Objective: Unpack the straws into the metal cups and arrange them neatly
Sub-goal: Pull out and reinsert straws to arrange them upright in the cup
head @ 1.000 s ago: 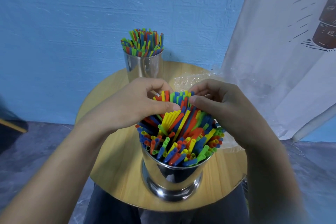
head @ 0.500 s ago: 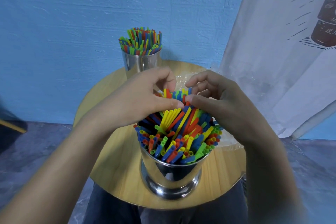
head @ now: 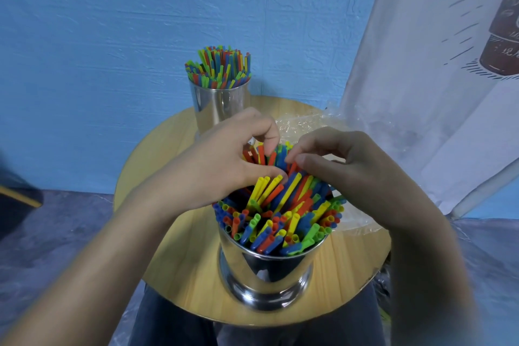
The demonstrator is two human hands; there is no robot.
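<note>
Frame centre: left hand (head: 224, 161) and right hand (head: 356, 180) pinch straws (head: 280, 202) standing in cup (head: 266, 267); second cup (head: 222, 104), filled, upper centre.

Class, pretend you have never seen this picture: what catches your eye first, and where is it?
First come the bright straws fanning out of the near metal cup at the front of the round wooden table, with the left hand and right hand pinching the back of the bunch. Behind stands a second cup, equally full, with crumpled clear wrapping to its right.
</note>
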